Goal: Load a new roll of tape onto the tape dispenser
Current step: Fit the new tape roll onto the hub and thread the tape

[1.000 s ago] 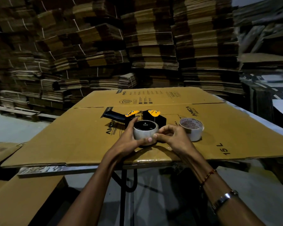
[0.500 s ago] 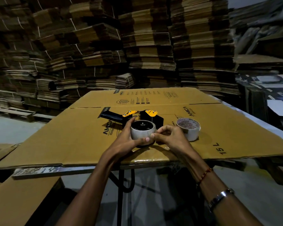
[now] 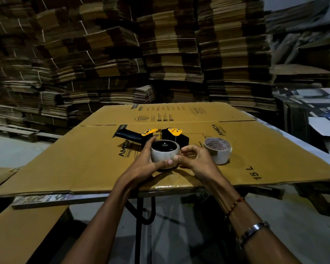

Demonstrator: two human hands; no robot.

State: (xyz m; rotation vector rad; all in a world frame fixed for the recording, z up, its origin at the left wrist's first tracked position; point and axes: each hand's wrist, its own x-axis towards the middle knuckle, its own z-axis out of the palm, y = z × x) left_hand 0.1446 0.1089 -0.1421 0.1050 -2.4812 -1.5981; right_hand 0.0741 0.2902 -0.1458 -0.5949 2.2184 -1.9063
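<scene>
A black and yellow tape dispenser [image 3: 168,135] lies on its side on a flattened cardboard box [image 3: 84,159] that covers the table. A whitish tape roll [image 3: 161,156] sits on the dispenser's black hub. My left hand [image 3: 149,159] wraps around the roll's left and front side, thumb at the back. My right hand [image 3: 193,160] pinches at the roll's right front edge with thumb and fingertips; whether it grips the tape end I cannot tell. A second roll [image 3: 217,152], with a printed cardboard core, lies flat just right of my right hand.
Tall stacks of flattened cardboard [image 3: 122,54] fill the background behind the table. More cardboard sheets [image 3: 17,235] lie low at the left, below the table's front edge [image 3: 65,198]. Boxes and printed sheets [image 3: 312,115] stand at the right.
Both hands stay on the roll on the dispenser. My right fingers have shifted slightly along the roll's right front edge. The view has tilted a little.
</scene>
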